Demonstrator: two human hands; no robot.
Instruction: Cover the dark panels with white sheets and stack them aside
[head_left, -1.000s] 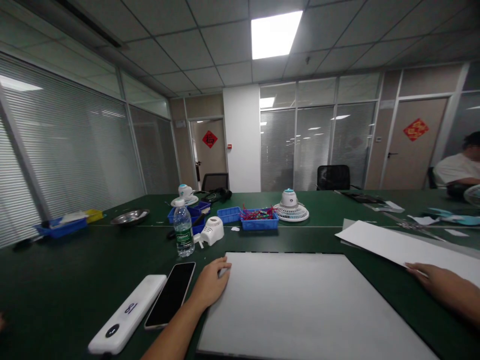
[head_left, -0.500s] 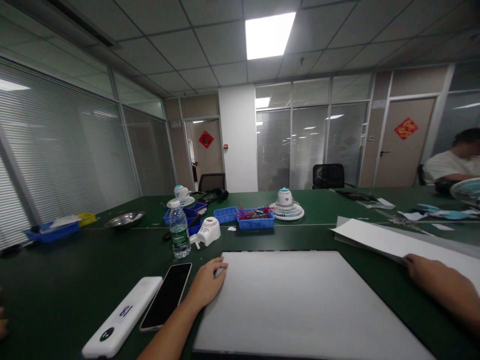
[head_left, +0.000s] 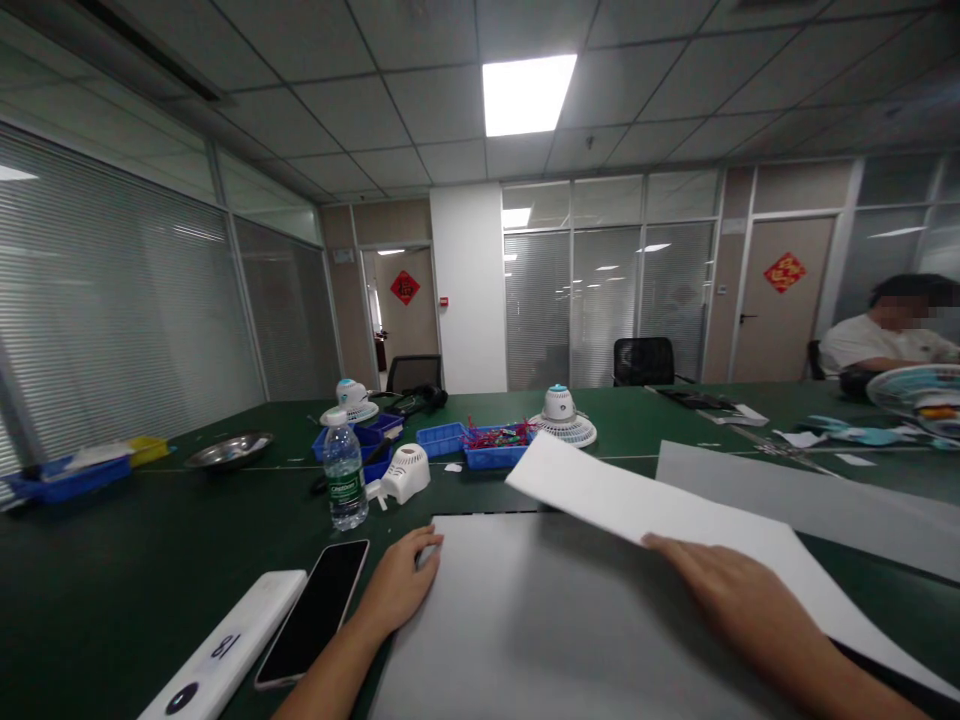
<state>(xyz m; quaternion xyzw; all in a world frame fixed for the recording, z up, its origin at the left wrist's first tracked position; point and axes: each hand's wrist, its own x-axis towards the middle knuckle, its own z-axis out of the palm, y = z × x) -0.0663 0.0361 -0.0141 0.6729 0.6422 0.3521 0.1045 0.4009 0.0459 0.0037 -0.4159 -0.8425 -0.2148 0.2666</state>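
My right hand (head_left: 731, 590) grips the near edge of a white sheet (head_left: 645, 495), raised at a tilt over the right part of a flat white board (head_left: 480, 600). The sheet casts a shadow on the board. At the board's far left corner lies my left hand (head_left: 405, 575), its fingers out and touching the edge, with nothing seen in its grasp. Left of that hand are a black-screened phone (head_left: 319, 610) and a white oblong device (head_left: 225, 650) marked 81.
A water bottle (head_left: 345, 475) and a white plastic housing (head_left: 407, 473) stand beyond my left hand. Behind are a blue tray of red wires (head_left: 495, 455), a small white fan (head_left: 562, 415) and a metal bowl (head_left: 229, 450). Another sheet (head_left: 810, 500) lies right; a person (head_left: 885, 330) sits far right.
My right hand has brought the white sheet left from the right side of the table, over the board. The other sheet stays behind. My left hand keeps its place at the board's edge.
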